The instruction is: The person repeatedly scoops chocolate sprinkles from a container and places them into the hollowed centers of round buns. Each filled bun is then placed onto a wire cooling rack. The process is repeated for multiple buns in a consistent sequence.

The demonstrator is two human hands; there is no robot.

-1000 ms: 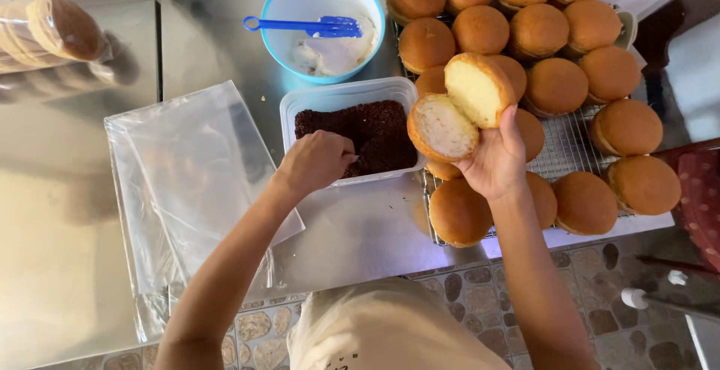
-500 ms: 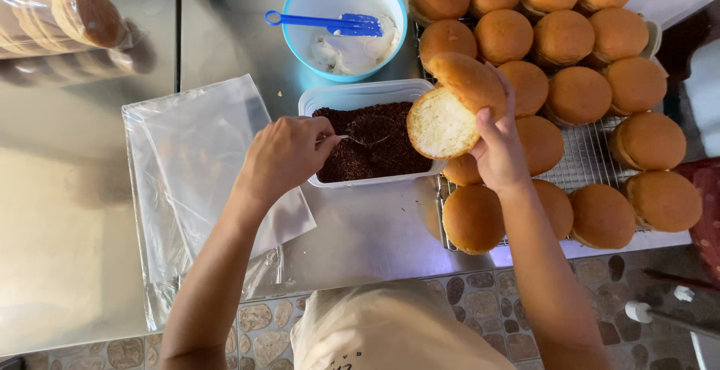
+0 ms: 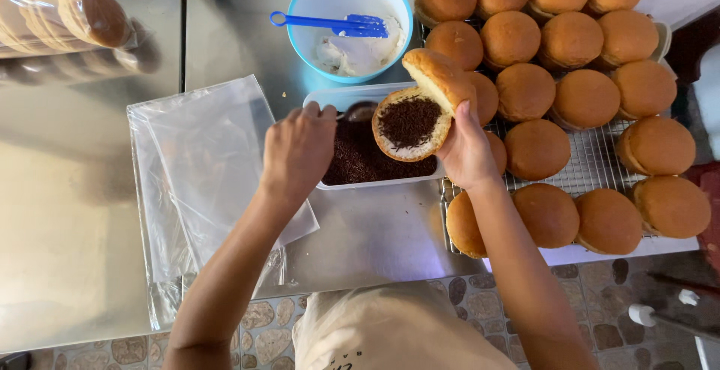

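Observation:
My right hand [image 3: 466, 147] holds a split round bun [image 3: 417, 107] open over a clear tub of dark chocolate sprinkles [image 3: 360, 161]. The bun's lower half is covered with sprinkles; its golden top is hinged up behind. My left hand [image 3: 298, 147] grips a small metal spoon [image 3: 358, 111], its bowl just left of the bun above the tub.
Several whole golden buns [image 3: 585, 98] sit on a wire rack [image 3: 592, 161] at the right. A blue bowl of white cream [image 3: 349, 23] with a blue spatula [image 3: 330, 22] stands behind the tub. Clear plastic bags [image 3: 196, 167] lie at left; bagged buns [image 3: 64, 13] lie far left.
The spoon came up out of the tub to the bun, and sprinkles now cover the bun's cut face, which was plain white before. The bun moved left, lower over the tub.

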